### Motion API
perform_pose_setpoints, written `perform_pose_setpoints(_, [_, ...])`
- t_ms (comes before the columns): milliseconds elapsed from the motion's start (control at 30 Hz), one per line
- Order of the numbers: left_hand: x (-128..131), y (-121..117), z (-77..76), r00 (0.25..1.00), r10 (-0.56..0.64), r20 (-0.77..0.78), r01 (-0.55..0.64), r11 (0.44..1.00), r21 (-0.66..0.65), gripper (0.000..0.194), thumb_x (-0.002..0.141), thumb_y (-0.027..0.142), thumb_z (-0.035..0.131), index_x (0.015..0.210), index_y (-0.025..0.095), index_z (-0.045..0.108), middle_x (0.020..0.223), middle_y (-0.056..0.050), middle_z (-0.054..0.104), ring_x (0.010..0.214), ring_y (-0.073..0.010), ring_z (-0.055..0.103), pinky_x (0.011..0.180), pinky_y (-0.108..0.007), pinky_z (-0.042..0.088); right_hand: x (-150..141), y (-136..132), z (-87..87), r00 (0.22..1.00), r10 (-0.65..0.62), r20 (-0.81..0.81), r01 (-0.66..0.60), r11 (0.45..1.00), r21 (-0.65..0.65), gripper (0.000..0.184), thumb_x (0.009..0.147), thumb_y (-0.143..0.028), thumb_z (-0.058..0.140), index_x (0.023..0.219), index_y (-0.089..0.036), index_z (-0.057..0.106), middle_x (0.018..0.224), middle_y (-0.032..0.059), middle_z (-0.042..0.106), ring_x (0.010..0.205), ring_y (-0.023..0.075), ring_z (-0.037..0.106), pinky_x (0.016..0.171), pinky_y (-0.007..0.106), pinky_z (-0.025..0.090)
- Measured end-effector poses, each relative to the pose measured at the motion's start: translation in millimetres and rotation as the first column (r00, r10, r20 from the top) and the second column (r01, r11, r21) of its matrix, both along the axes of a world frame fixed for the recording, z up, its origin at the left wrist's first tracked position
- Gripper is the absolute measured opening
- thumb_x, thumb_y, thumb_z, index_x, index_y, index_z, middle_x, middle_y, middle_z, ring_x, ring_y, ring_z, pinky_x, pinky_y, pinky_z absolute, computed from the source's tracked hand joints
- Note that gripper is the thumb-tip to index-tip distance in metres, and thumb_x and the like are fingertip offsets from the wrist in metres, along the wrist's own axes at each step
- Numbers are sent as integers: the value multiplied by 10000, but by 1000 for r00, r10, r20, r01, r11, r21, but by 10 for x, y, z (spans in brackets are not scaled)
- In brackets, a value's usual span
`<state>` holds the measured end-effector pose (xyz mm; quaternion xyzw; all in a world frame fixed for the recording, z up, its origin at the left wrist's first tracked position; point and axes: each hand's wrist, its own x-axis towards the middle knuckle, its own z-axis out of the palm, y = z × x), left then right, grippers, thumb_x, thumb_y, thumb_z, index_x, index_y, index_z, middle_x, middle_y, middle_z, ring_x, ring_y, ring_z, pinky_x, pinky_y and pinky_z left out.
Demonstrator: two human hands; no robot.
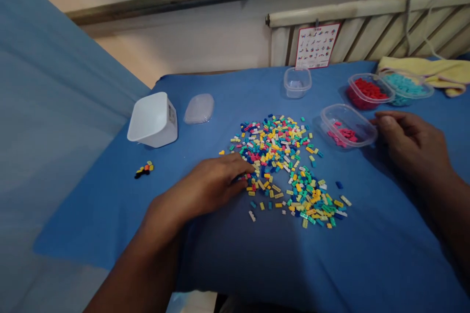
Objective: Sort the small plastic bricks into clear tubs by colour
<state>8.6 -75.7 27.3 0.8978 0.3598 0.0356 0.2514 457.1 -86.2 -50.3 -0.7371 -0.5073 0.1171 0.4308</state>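
My left hand [220, 180] reaches into the left side of a loose pile of small toy building bricks [282, 144] on the blue cloth. Its thumb and fingers are apart, the tips among yellow and pink bricks. My right hand [414, 139] is at the right end of a clear plastic tub [362, 124], with its thumb against curled fingers; whatever they may hold is hidden. Several pink bricks [345, 133] lie in that tub. Closer to me, a second cluster of green, yellow and blue bricks [316, 200] joins the pile.
Behind stand tubs of red bricks [369, 89] and turquoise bricks [406, 85], plus a small clear tub [297, 83]. On the left are a white bin [152, 120], a clear lid [199, 108] and a few black, orange and yellow pieces [144, 169]. A yellow cloth [422, 68] lies far right.
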Motion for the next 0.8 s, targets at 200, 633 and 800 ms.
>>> perform_pose_setpoints(200, [35, -2, -17, 999, 22, -32, -23, 999, -27, 129, 1082, 193, 614, 1147, 218, 723, 1110, -34, 724, 997, -174, 696, 893, -307, 522, -115, -63, -88, 922, 332, 201, -322, 943, -84, 913, 876, -753, 778, 1624, -249, 636, 1521, 198, 747, 1305, 395, 742, 1033, 531, 583])
perform_pose_setpoints(633, [65, -50, 10, 998, 0, -60, -3, 999, -47, 106, 1088, 198, 626, 1146, 218, 711, 1097, -22, 712, 942, -153, 663, 829, -285, 466, -379, -160, -75, 841, 471, 267, -469, 880, -77, 916, 941, -739, 768, 1677, -231, 569, 1420, 206, 785, 1212, 370, 784, 1020, 514, 625])
perform_pose_setpoints(800, [70, -28, -31, 1000, 2, -21, -2, 1000, -25, 130, 1101, 201, 567, 1034, 199, 678, 1004, -12, 694, 858, -139, 615, 781, -289, 433, -383, -158, -37, 887, 382, 259, -379, 923, -64, 989, 932, -876, 692, 1654, -209, 581, 1345, 201, 816, 1002, 341, 800, 797, 480, 649])
